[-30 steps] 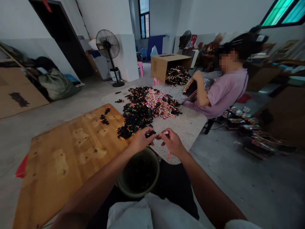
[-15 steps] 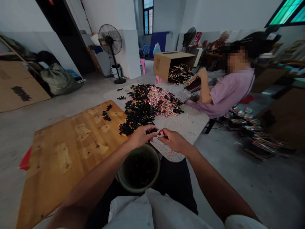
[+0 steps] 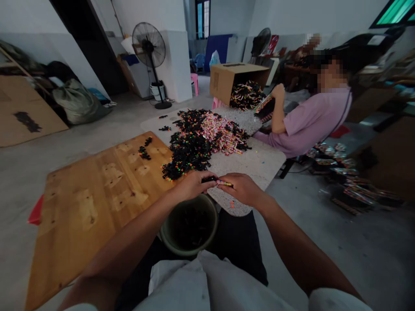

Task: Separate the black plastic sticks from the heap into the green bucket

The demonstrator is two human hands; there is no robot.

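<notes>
My left hand pinches a small black piece above the near edge of the speckled tabletop. Fingertip to fingertip with it, my right hand grips a small pink and yellow tube that meets the black piece. Just beyond my hands lies a heap of black pieces with orange and green tips. Pink patterned tubes are piled on its right side. Below my hands a round green tub stands between my legs, dark pieces inside.
A wooden board at left bears a few black pieces. An open cardboard box of colourful pieces lies behind the heap. A person in a pink shirt sits at right, holding a bundle. Behind stands a fan. Wrapped bundles lie on the floor.
The patterned tube now shows lengthwise in my right hand, against the black piece in my left. My right fingers have stretched out along it. The whole view has shifted slightly.
</notes>
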